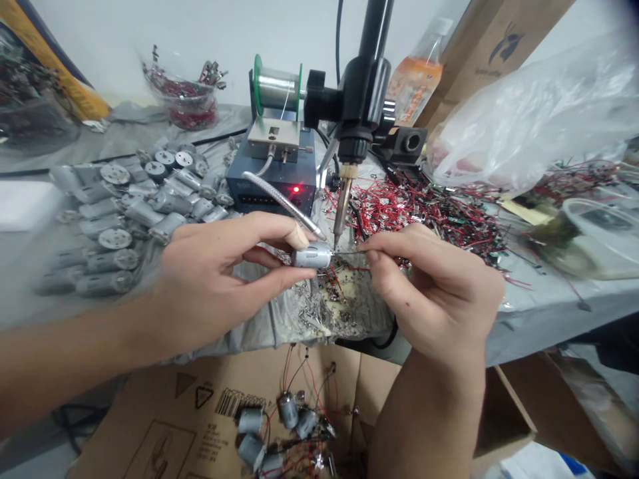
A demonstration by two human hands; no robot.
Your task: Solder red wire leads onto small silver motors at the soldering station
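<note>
Between the thumb and fingers of my left hand [224,273] is a small silver electric motor [312,255], lying on its side with its terminal end to the right. My right hand [424,279] pinches a thin dark wire [349,252] that reaches to that end. Just above the terminal end points the tip of a soldering iron [343,206], clamped upright in a black stand [360,100]. A curved metal solder feed tube [279,198] comes down to the same spot from a blue feeder box [272,173] with a lit red light.
Loose motors [150,193] are heaped at left. Red and black wires with small parts [424,213] are piled at right, near a plastic bag [539,120]. A solder spool [278,88] tops the feeder. Below the table edge, wired motors lie on cardboard [200,412].
</note>
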